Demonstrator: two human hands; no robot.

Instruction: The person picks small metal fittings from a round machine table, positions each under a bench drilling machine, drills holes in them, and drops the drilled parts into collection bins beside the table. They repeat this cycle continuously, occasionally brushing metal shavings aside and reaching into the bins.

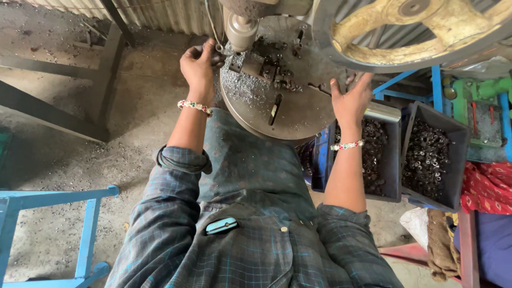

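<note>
**Hands at the drill table, bins of parts alongside**

A small metal part [218,48] sits at the left edge of the round table [298,114], just beside the spindle [241,32]. The left hand [198,66] has its fingers curled at that part; it seems to pinch it, though the grip is partly hidden. The right hand [351,101] lies flat and spread on the table's right rim, grasping nothing. Shavings [242,85] heaped under the spindle suggest many pieces are already drilled. The spindle stands clear above the clamp block [255,66], so this piece looks not yet cut. To the right, two bins [434,157] hold many small rings, and a large handwheel [416,26] hangs above.
</note>
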